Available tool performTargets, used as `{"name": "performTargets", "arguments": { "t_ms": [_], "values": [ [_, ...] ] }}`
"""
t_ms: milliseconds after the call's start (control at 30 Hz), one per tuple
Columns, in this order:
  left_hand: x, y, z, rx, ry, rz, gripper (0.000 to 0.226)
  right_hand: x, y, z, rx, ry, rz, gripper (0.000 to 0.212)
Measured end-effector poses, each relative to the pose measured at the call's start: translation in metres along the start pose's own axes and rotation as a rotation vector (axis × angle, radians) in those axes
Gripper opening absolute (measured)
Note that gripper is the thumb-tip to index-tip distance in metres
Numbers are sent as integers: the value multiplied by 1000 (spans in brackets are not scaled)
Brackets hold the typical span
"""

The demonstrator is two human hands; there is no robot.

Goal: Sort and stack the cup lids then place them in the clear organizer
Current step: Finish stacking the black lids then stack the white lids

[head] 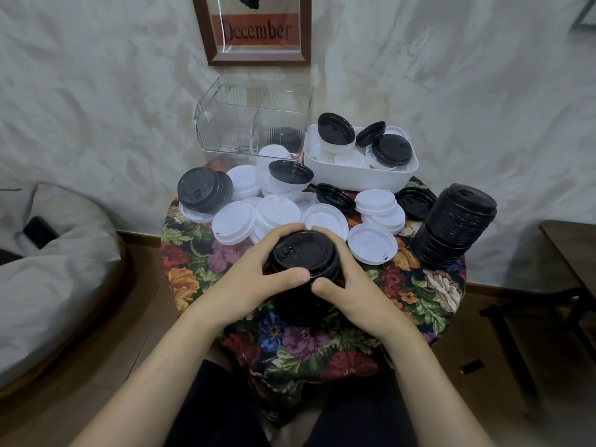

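Both hands, left hand (254,279) and right hand (350,295), are curling their grip around a short stack of black plastic cup lids (304,262) above the floral-clothed counter (419,295). Uneven squeezing could be tilting the stack, spilling lids short of the clear plastic organizer (251,124).

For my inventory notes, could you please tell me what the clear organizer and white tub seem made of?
The clear organizer looks like rigid, glossy transparent plastic: its ribbed walls are see-through. The white tub looks like smooth, matte plastic, perhaps melamine: opaque, rounded corners.
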State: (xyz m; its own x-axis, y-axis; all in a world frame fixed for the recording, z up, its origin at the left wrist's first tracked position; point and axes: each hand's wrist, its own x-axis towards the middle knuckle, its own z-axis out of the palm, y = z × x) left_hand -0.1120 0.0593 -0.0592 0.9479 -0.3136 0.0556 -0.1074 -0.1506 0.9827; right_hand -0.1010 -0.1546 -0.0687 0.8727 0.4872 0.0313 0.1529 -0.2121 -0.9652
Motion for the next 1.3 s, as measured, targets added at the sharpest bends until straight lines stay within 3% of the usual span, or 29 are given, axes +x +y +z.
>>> {"name": "performTargets", "arguments": {
  "t_ms": [233, 533, 800, 1300],
  "values": [
    [-1, 0, 1, 32, -10, 11, 82, -2, 3, -2, 6, 4, 24, 70],
    [-5, 1, 5, 107, -16, -4, 81, -2, 4, -3, 11, 14, 3, 86],
    [-9, 2, 8, 177, 1, 19, 81, -4, 6, -5, 9, -2, 11, 73],
    [-6, 2, 4, 266, -29, 5, 86, -2, 3, -8, 4, -21, -20, 84]
  ]
}}
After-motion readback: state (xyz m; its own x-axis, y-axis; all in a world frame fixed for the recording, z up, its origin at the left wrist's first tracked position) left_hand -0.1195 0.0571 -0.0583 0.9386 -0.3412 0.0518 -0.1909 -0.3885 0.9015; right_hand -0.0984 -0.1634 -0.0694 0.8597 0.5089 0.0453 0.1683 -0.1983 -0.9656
